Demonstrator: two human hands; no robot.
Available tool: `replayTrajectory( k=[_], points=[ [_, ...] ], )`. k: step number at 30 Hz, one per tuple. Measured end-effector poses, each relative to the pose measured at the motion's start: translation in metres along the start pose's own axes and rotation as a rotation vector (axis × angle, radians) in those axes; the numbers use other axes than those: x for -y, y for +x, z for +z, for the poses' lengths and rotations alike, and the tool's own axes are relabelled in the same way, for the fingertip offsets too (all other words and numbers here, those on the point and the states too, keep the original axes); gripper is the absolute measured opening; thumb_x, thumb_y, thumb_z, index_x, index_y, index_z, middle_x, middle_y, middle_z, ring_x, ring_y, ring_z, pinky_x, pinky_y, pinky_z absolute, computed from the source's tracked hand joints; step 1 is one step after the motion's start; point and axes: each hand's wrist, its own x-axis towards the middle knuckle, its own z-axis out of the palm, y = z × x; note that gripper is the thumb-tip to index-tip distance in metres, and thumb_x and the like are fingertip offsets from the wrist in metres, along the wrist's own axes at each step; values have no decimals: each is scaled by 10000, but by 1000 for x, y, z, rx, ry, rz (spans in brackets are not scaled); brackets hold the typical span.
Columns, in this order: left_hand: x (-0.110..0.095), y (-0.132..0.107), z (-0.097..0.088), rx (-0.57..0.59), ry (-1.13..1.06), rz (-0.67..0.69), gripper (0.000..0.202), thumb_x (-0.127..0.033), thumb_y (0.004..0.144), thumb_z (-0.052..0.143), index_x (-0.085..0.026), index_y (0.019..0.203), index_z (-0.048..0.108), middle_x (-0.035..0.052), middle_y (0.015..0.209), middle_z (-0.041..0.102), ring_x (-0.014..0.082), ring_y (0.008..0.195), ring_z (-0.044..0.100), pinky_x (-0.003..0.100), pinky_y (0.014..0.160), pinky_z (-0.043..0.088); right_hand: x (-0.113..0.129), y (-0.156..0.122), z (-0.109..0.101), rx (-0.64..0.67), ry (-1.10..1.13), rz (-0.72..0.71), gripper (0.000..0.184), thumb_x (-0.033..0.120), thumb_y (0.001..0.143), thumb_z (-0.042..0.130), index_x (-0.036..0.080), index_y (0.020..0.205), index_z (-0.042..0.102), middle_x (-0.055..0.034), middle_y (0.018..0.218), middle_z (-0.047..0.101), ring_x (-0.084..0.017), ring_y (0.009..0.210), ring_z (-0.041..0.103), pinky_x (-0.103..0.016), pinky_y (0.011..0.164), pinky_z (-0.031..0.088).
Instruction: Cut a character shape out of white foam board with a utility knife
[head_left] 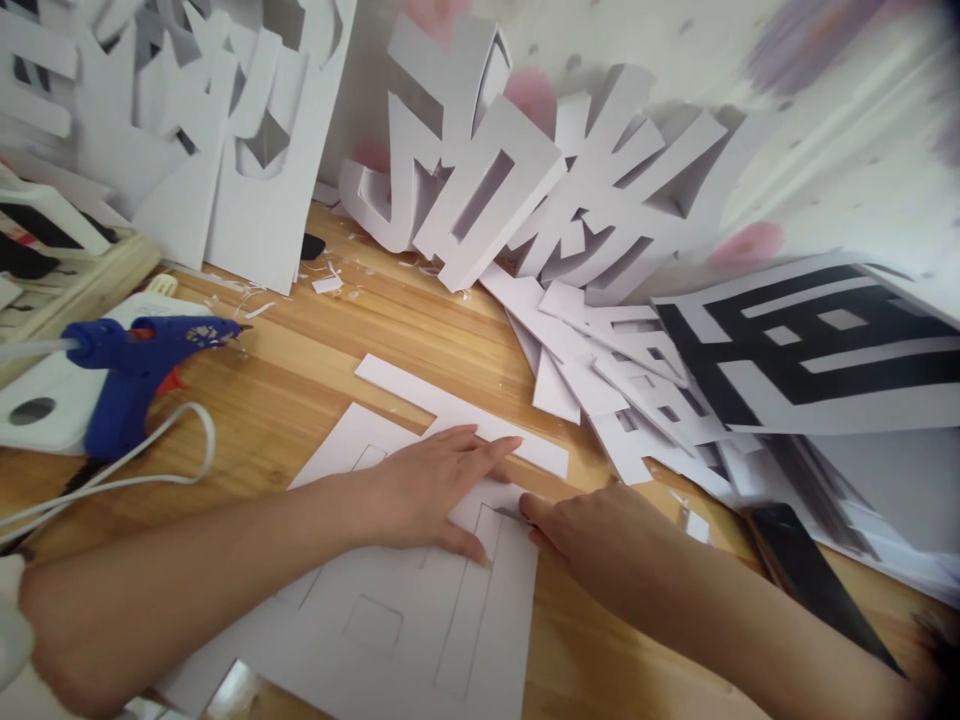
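Note:
My left hand (431, 490) lies flat on a white sheet (499, 640) with its fingers spread. Thin drawn rectangles and lines mark this sheet. At the sheet's upper right edge, my right hand (577, 530) is closed, and a thin grey blade-like tip (514, 514) shows at its fingertips. The rest of that tool is hidden by the fingers. Just beyond both hands lies a cut white strip of board (397, 383), partly covered by my left fingers.
A blue glue gun (142, 370) with a white cord rests at the left. White cut-out letters (457, 170) lean at the back. Cut board pieces (577, 370) are piled at the right, beside a sheet with black lettering (825, 340) and a long black bar (814, 580).

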Motion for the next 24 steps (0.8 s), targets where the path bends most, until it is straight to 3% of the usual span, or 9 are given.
replayTrajectory(
  k=[5, 15, 20, 24],
  points=[
    [3, 0, 2, -5, -1, 23, 1009, -489, 680, 688, -199, 1423, 69, 39, 1310, 487, 309, 1331, 140, 444, 1056, 158, -3, -1, 4, 44, 13, 0, 138, 174, 861, 384, 198, 800, 505, 80, 418, 332, -83, 311, 163, -261, 393, 78],
    [3, 1, 4, -24, -3, 26, 1009, -488, 674, 696, -210, 1421, 78, 36, 1300, 494, 293, 1330, 150, 427, 1057, 155, -2, -1, 1, 40, -50, -12, 95, 153, 830, 450, 218, 795, 509, 62, 419, 419, -111, 292, 321, -272, 359, 86],
    [-1, 2, 1, -15, -16, 9, 1014, -474, 650, 715, -202, 1417, 109, 44, 1274, 513, 293, 1322, 170, 426, 1040, 192, 11, 0, -9, 104, -112, 10, 242, 1, 645, 548, 188, 799, 537, 52, 491, 480, -101, 358, 416, -272, 369, 147],
    [-3, 1, 0, -29, 0, 23, 988, -480, 664, 701, -204, 1414, 118, 43, 1270, 514, 289, 1296, 224, 410, 1021, 229, 20, 1, -17, 212, -102, 48, 317, 25, 591, 609, 172, 864, 546, 49, 522, 495, -93, 359, 412, -253, 353, 151]
  ],
)
